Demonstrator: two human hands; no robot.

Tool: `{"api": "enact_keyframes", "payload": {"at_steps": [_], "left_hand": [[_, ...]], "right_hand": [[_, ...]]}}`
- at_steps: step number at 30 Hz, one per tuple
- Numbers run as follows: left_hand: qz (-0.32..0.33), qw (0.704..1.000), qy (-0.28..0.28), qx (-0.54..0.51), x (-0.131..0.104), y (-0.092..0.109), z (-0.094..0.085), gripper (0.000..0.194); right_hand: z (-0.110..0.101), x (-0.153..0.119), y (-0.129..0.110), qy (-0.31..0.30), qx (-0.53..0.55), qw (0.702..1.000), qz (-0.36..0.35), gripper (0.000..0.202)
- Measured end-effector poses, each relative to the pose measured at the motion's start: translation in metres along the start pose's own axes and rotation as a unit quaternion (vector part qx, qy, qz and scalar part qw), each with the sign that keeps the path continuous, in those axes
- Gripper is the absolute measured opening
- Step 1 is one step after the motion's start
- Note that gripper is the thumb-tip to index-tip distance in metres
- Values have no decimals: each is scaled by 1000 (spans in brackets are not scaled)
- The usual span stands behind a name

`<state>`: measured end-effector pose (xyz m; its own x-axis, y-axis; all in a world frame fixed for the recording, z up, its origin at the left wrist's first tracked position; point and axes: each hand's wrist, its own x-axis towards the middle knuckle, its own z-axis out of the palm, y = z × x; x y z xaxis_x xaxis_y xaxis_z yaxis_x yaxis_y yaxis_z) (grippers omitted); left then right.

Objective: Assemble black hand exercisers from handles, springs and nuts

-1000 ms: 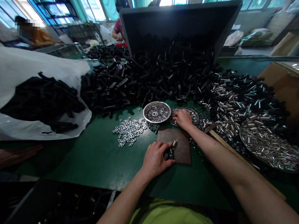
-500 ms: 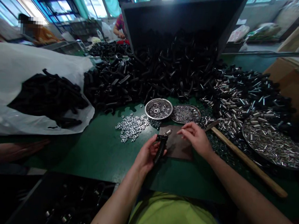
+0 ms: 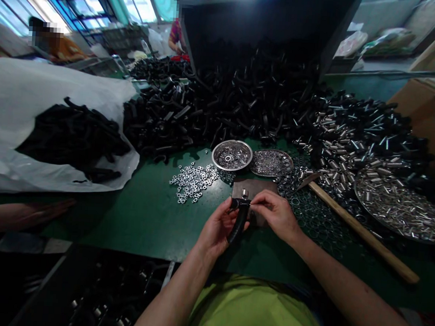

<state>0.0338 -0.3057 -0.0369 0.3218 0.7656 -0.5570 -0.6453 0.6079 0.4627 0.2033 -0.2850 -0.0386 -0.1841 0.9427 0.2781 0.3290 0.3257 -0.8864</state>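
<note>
Fingers of my left hand (image 3: pixel 215 229) wrap round a curved black handle (image 3: pixel 239 221). A small shiny spring-like metal piece (image 3: pixel 245 194) stands up at the handle's head. Against the right side of that head, my right hand (image 3: pixel 278 216) has thumb and fingertips pinched together; whatever is between them is too small to make out. Beneath the hands lies a flat brownish plate (image 3: pixel 258 186) on the green table (image 3: pixel 140 222). Loose shiny nuts (image 3: pixel 194 181) are scattered to the left of it.
Behind the plate stand a round metal bowl (image 3: pixel 213 159) and an oval tray (image 3: pixel 291 163) of small parts. A wooden-handled hammer (image 3: pixel 364 233) lies at right beside metal springs (image 3: pixel 344 166). Black handles (image 3: pixel 221 104) heap up behind. Another person's hand (image 3: pixel 48 214) is at left.
My right hand has moved left and down to the head of the black handle, its fingers now pinched there. The handle's metal piece now points more upright.
</note>
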Motion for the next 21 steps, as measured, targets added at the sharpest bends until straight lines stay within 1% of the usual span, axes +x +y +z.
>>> {"api": "enact_keyframes", "payload": {"at_steps": [3,5,6,7,8,10,12,13,14,15,17,18,19,20,21], "left_hand": [[51,995,2,87,2,1,1,34],[71,985,-14,155,5,5,1,40],[76,978,-22,191,7,7,1,42],[86,969,-29,231,11,11,1,44],[102,955,-33,277,16,14,0,46],[142,916,-36,374,27,18,-1,52],[188,860,-39,472,37,18,-4,58],[216,823,-35,523,41,16,-5,60],[248,778,-30,576,43,13,-6,61],[282,725,-25,628,44,10,-7,60],[338,611,-19,715,42,2,-9,60],[355,563,-21,746,40,-1,-10,59],[364,527,-25,768,38,-4,-11,58],[369,502,-25,782,36,-7,-11,58],[371,490,-18,789,34,-9,-12,58]], "right_hand": [[-3,0,2,-8,-60,998,-31,9],[-6,3,7,-25,-103,991,-76,6],[-8,5,11,-34,-137,984,-109,10],[-11,8,17,-42,-184,971,-146,17],[-13,12,22,-49,-242,951,-188,23],[-17,20,35,-68,-361,890,-272,26],[-20,26,48,-101,-445,821,-342,23],[-21,28,53,-120,-471,793,-367,23],[-21,30,57,-136,-489,770,-386,24],[-21,31,60,-150,-501,753,-400,24],[-22,30,62,-167,-513,733,-416,23],[-24,29,61,-175,-514,729,-416,23],[-27,27,58,-182,-514,730,-411,23],[-32,24,56,-184,-516,738,-395,24],[-38,20,53,-175,-522,751,-365,25]]}}
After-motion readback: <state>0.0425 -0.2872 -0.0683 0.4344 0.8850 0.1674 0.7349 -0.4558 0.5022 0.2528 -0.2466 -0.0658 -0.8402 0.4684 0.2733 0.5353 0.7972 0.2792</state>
